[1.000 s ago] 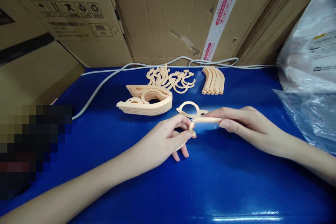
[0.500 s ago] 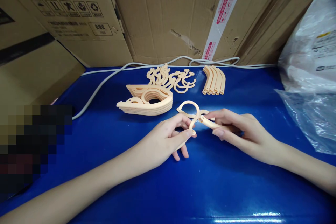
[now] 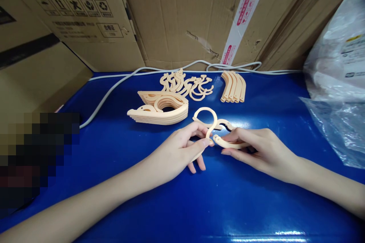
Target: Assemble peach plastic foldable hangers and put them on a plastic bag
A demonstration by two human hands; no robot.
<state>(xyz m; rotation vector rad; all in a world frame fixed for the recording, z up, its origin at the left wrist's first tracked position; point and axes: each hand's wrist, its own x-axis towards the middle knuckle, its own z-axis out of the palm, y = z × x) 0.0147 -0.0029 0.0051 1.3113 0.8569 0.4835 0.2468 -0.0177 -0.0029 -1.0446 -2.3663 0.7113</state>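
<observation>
My left hand (image 3: 184,146) is closed around a beige plastic hanger hook (image 3: 214,119), pinching its lower end between thumb and fingers. A second beige strip runs below that thumb, mostly hidden by the palm. In my right hand (image 3: 258,148) is a curved beige hanger arm (image 3: 228,143), pinched between thumb and fingertips. Its holed left end lies close to the hook's lower end; whether they touch, I cannot tell. Behind both hands, another beige hanger piece (image 3: 228,124) lies on the blue table (image 3: 182,205), partly covered by the hook and fingers.
A stack of folded beige hangers (image 3: 159,117) stands left of centre. Behind it lies a loose pile of hooks (image 3: 182,83), with several curved arms (image 3: 234,87) to the right. A white cable (image 3: 108,98), cardboard boxes (image 3: 182,19) and a clear plastic bag (image 3: 333,121) border the table.
My right hand has shifted slightly down and left, and the hanger arm in it has turned more level, its holed end lower beside the hook. My left hand has barely moved.
</observation>
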